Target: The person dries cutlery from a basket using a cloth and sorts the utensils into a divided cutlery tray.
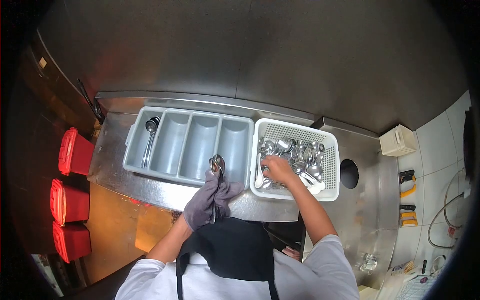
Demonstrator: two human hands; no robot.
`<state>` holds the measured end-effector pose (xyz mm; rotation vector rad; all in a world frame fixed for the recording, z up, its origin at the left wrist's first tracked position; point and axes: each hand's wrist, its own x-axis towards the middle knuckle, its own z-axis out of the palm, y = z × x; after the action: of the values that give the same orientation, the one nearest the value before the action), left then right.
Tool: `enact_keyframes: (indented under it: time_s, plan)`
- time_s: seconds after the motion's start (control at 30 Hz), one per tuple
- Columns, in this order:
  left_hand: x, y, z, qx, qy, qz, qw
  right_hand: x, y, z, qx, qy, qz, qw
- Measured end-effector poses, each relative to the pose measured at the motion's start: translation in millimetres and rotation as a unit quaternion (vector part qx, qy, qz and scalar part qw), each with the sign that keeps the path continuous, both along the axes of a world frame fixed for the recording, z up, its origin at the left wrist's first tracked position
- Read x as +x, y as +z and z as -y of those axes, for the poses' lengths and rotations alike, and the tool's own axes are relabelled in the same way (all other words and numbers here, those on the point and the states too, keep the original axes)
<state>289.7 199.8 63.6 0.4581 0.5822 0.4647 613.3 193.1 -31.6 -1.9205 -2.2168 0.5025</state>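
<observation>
My left hand (200, 206), covered in a grey glove or cloth, is closed around a small bunch of metal spoons (218, 164), bowls up, in front of the grey cutlery tray (186, 178). Loose grey fabric hangs beside its fingers. Inside the white perforated basket (331, 195), my bare right hand (278, 167) reaches into a heap of metal spoons (300, 150). Its fingers are curled at the basket's left side; what they pinch, if anything, I cannot make out. White spoons (259, 172) lie by the fingers, and more white pieces (314, 186) lie near the front.
Ladle-like long spoons (150, 132) rest in the tray's leftmost compartment. The steel counter (115, 150) has a round dark hole (349, 173) right of the basket. Red lidded bins (70, 200) stand at left. Yellow-and-black handled tools (408, 185) hang on the right wall.
</observation>
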Motion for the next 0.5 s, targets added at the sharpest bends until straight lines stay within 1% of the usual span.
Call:
enact_keyframes:
  time_s: [0.07, 0.13, 0.2, 0.23, 0.27, 0.3, 0.33, 0.37, 0.4, 0.47, 0.5]
  plan:
    - [-5, -5, 0, 0.018, -0.010, 0.003, 1.000, 7, -5, -8, -0.023, 0.023, -0.007, 0.999]
    - [-6, 19, 2, 0.014, -0.009, -0.035, 0.999, 6, -1, -16, -0.052, 0.039, 0.007, 0.998]
    - [-12, 11, -2, -0.017, 0.000, 0.032, 0.999, 2, 1, -20, -0.088, 0.044, 0.043, 0.994]
    - [-14, 9, -2, -0.011, 0.006, 0.037, 0.999, 5, -4, -20, -0.058, 0.058, 0.036, 0.996]
    - [-16, 9, -3, -0.006, 0.012, 0.042, 0.999, 9, -4, -20, -0.045, 0.043, 0.026, 0.998]
    - [-16, 19, -1, 0.019, 0.021, 0.018, 0.999, 11, 0, -21, -0.032, 0.029, 0.015, 0.999]
    - [-18, 18, -1, 0.063, 0.023, -0.007, 0.998, 12, 4, -23, -0.020, 0.015, 0.005, 1.000]
    - [-19, 16, 0, 0.107, 0.025, -0.034, 0.993, 15, 9, -22, 0.029, 0.010, 0.014, 0.999]
    - [-24, 1, 1, 0.168, 0.020, -0.063, 0.984, 15, 20, -22, 0.064, -0.027, -0.005, 0.998]
    - [-28, -5, 2, 0.214, 0.016, -0.099, 0.972, 12, 45, -21, 0.133, -0.104, -0.044, 0.985]
    - [-26, 0, 2, 0.200, 0.017, -0.104, 0.974, 12, 58, -20, 0.167, -0.131, -0.018, 0.977]
